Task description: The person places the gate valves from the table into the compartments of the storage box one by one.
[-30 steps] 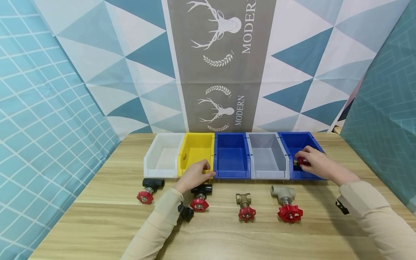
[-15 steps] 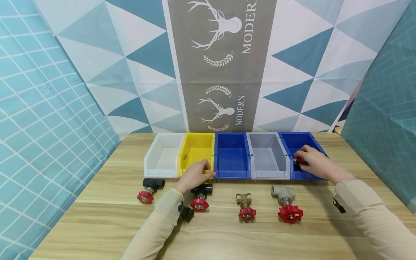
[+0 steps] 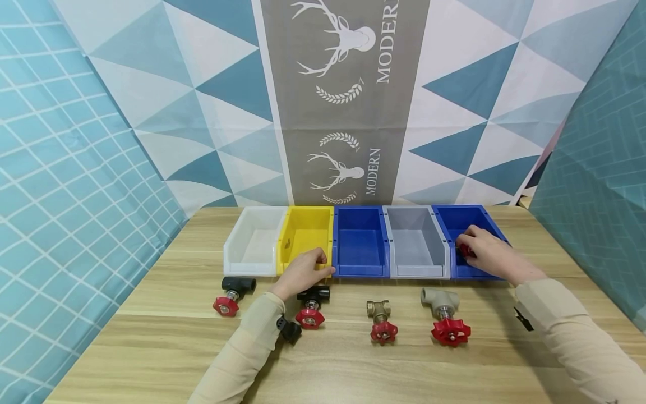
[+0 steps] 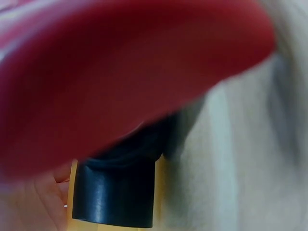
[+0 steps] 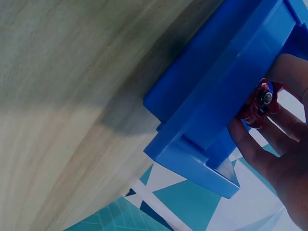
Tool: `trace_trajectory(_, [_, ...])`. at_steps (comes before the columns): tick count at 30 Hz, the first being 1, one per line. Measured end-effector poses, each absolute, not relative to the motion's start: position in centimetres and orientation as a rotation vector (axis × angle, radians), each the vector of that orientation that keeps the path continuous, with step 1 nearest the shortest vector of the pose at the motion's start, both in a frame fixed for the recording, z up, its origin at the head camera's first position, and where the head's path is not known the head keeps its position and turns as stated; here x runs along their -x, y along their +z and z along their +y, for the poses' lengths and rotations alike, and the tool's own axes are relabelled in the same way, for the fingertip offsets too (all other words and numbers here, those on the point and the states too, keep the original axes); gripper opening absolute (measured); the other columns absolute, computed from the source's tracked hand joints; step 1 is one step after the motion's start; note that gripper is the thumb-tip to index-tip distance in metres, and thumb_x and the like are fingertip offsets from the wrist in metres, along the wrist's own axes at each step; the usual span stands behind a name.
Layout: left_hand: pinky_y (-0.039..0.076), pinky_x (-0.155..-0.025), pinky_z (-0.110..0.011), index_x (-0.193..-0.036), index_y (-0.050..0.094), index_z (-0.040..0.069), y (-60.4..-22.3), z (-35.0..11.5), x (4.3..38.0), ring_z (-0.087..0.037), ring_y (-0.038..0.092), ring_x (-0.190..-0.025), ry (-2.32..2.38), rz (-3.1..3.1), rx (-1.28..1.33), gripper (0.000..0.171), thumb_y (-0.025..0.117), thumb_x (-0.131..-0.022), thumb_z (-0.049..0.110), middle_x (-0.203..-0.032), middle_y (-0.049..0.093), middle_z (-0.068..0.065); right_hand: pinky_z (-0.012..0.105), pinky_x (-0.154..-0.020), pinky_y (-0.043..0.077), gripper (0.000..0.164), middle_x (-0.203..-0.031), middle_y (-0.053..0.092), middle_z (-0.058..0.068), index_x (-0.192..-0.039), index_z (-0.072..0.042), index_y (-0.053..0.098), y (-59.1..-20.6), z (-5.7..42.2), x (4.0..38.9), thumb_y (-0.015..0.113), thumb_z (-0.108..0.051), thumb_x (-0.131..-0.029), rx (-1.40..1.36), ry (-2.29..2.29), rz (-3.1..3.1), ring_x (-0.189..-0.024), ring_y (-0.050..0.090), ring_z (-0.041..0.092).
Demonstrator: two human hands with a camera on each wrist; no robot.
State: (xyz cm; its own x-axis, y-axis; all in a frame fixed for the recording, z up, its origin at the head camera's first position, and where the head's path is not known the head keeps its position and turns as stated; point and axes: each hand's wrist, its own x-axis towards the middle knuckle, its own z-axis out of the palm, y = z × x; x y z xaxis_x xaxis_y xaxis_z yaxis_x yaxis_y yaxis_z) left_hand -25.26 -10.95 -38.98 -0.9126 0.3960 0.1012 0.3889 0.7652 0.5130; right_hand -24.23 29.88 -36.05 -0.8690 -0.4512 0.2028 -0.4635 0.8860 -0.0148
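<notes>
My right hand (image 3: 487, 252) reaches into the rightmost blue bin (image 3: 497, 224) and grips a valve by its red handwheel (image 5: 262, 103). In the right wrist view the fingers curl round the wheel beside the bin wall; the valve body is hidden there. My left hand (image 3: 303, 272) rests at the front edge of the yellow bin (image 3: 309, 216), fingers loosely bent near its right corner. Below the left hand lies a black tee valve with a red wheel (image 3: 310, 318); it looms close in the left wrist view, its black pipe end (image 4: 115, 195) showing under the blurred wheel.
White (image 3: 255, 235), middle blue (image 3: 359, 238) and grey (image 3: 415, 238) bins complete the row. On the wooden table (image 3: 353, 370) lie another black valve (image 3: 232, 295), a brass valve (image 3: 382, 322) and a grey valve (image 3: 445, 317), all with red wheels. A patterned cloth hangs behind.
My right hand and forearm have shifted slightly left, with the valve still in the fingers inside the blue bin; less of the valve shows now. The left hand has stayed in place.
</notes>
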Motion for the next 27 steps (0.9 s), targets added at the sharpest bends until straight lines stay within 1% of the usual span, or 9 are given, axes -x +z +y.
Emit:
trace_trajectory(4, [0.041,-0.062,-0.027,-0.089,0.052,0.011,-38.97,-10.94,25.23,-0.015,0.048,-0.065,0.854,2.938,-0.655,0.026,0.064,-0.084,0.034,-0.076,0.053,-0.001,0.048,-0.074,0.047,0.030,-0.089,0.053,0.014,-0.095,-0.002,0.063,-36.00,29.77,24.33,0.076,-0.002,-0.068,-0.677,0.086,-2.889,-0.081,0.053,0.027])
trace_trajectory(12, [0.040,-0.063,-0.027,-0.088,0.052,0.012,-39.05,-10.91,25.22,-0.015,0.047,-0.065,0.845,2.946,-0.665,0.026,0.064,-0.084,0.034,-0.076,0.053,0.000,0.043,-0.068,0.048,0.031,-0.082,0.051,0.009,-0.098,-0.001,0.063,-36.01,29.64,24.57,0.075,-0.003,-0.070,-0.647,0.062,-2.968,-0.073,0.051,0.021])
trace_trajectory(15, [0.040,-0.063,-0.027,-0.088,0.052,0.011,-38.98,-10.89,25.24,-0.015,0.047,-0.066,0.848,2.944,-0.665,0.026,0.064,-0.084,0.034,-0.077,0.053,-0.001,0.042,-0.068,0.048,0.026,-0.081,0.051,0.008,-0.095,-0.002,0.063,-36.12,29.66,24.64,0.074,-0.002,-0.071,-0.647,0.070,-2.981,-0.072,0.051,0.020])
trace_trajectory(19, [0.041,-0.064,-0.027,-0.089,0.052,0.011,-38.95,-10.91,25.25,-0.015,0.048,-0.066,0.848,2.943,-0.658,0.026,0.064,-0.084,0.034,-0.078,0.054,-0.001,0.041,-0.067,0.048,0.014,-0.078,0.051,0.004,-0.087,-0.007,0.065,-36.37,29.72,24.77,0.070,-0.002,-0.075,-0.657,0.095,-3.000,-0.070,0.050,0.018])
trace_trajectory(23, [0.041,-0.064,-0.027,-0.089,0.052,0.012,-38.97,-10.94,25.24,-0.015,0.048,-0.066,0.847,2.939,-0.644,0.026,0.064,-0.084,0.035,-0.078,0.054,-0.001,0.042,-0.069,0.048,0.011,-0.078,0.053,0.003,-0.086,-0.008,0.066,-36.61,29.83,24.85,0.067,-0.001,-0.077,-0.654,0.107,-3.025,-0.072,0.052,0.018])
trace_trajectory(27, [0.041,-0.064,-0.027,-0.089,0.053,0.012,-38.91,-10.92,25.20,-0.015,0.048,-0.067,0.853,2.937,-0.640,0.026,0.064,-0.084,0.034,-0.078,0.054,-0.001,0.046,-0.073,0.048,0.014,-0.080,0.055,0.004,-0.092,-0.005,0.067,-36.63,29.80,24.71,0.065,-0.001,-0.079,-0.629,0.133,-3.041,-0.075,0.055,0.020])
